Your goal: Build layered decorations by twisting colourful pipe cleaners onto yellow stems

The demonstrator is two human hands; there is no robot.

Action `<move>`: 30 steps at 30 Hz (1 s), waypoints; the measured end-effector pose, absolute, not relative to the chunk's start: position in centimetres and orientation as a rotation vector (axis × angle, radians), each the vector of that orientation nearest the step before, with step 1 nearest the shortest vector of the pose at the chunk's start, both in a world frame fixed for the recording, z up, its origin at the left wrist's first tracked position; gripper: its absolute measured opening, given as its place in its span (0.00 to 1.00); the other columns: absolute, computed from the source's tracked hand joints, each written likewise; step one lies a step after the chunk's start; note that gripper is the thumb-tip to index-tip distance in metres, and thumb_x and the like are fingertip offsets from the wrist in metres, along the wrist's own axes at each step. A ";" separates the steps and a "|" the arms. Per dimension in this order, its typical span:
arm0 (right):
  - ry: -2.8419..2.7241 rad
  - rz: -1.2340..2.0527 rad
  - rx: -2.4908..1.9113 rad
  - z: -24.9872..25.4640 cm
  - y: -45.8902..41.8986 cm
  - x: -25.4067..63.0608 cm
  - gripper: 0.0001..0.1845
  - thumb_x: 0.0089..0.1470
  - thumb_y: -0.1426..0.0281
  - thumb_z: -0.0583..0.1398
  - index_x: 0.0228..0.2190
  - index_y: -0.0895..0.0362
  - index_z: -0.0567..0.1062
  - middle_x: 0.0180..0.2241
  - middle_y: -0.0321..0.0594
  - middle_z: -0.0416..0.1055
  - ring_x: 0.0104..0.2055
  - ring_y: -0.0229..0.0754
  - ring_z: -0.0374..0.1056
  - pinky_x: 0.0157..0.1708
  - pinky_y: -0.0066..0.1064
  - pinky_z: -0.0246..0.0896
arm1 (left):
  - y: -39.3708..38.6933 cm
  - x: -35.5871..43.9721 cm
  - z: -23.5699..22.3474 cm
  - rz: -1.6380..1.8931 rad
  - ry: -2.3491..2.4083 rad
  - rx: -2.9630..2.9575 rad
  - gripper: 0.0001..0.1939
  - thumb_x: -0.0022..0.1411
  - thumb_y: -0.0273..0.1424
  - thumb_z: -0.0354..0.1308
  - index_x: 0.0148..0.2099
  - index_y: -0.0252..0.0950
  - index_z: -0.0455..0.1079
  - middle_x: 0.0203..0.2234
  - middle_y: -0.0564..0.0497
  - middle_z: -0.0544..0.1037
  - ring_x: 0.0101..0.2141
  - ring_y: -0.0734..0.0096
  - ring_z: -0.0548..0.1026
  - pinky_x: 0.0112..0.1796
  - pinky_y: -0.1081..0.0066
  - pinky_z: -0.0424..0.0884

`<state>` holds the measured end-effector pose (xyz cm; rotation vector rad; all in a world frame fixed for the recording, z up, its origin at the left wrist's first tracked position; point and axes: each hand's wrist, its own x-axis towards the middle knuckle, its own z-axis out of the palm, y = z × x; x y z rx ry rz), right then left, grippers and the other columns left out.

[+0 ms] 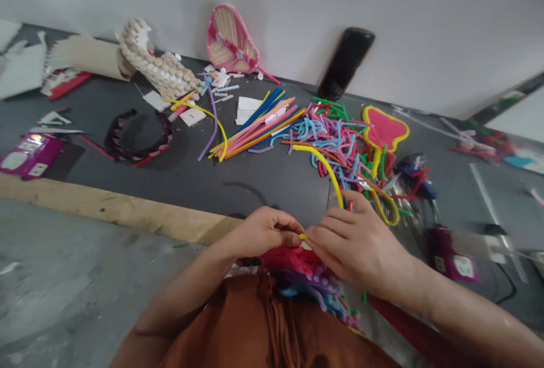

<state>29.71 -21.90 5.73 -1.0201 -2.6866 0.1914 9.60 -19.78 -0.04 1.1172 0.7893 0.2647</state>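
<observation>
A yellow pipe cleaner (325, 161) arches up from between my hands, its far end hanging over the table. My left hand (272, 232) is closed, with thumb and forefinger pinching the yellow end. Beside it my right hand (357, 238) is closed around the same pipe cleaner, and the fingertips of both hands almost meet. Below them in my lap lies a bundle of red, purple and blue fuzzy pieces (304, 274), partly hidden by my hands. Past my right hand is a pile of short cut pipe cleaners (327, 136).
Long pipe cleaners (259, 124) lie mid-table. A pink fan-shaped piece (233, 39) and a phone (346, 62) lean on the wall. A pink shape with yellow edging (385, 129), a dark headband (138, 138) and a purple box (32, 155) are on the table.
</observation>
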 end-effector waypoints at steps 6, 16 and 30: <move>-2.593 0.614 -1.154 5.6 -21.4 31.3 0.09 0.62 0.72 0.54 0.32 0.55 0.74 0.25 0.33 0.73 0.29 0.37 0.68 0.47 0.38 0.47 | -19.8 8.6 -1.1 0.216 0.667 1.032 0.19 0.55 0.36 0.63 0.46 0.29 0.75 0.34 0.48 0.79 0.31 0.73 0.72 0.35 0.75 0.67; -2.581 1.003 -1.137 3.5 -20.0 31.3 0.08 0.58 0.73 0.57 0.29 0.54 0.75 0.24 0.30 0.74 0.26 0.33 0.68 0.48 0.36 0.49 | -20.3 9.6 0.1 0.274 0.786 1.159 0.11 0.54 0.34 0.62 0.36 0.30 0.77 0.26 0.51 0.78 0.27 0.76 0.70 0.30 0.78 0.65; -2.727 0.307 -0.862 5.4 -21.0 29.7 0.16 0.61 0.73 0.53 0.22 0.56 0.71 0.19 0.33 0.68 0.24 0.35 0.61 0.47 0.36 0.53 | -20.3 10.4 0.3 0.269 0.921 1.148 0.08 0.53 0.31 0.59 0.31 0.30 0.74 0.21 0.56 0.73 0.23 0.79 0.65 0.26 0.79 0.60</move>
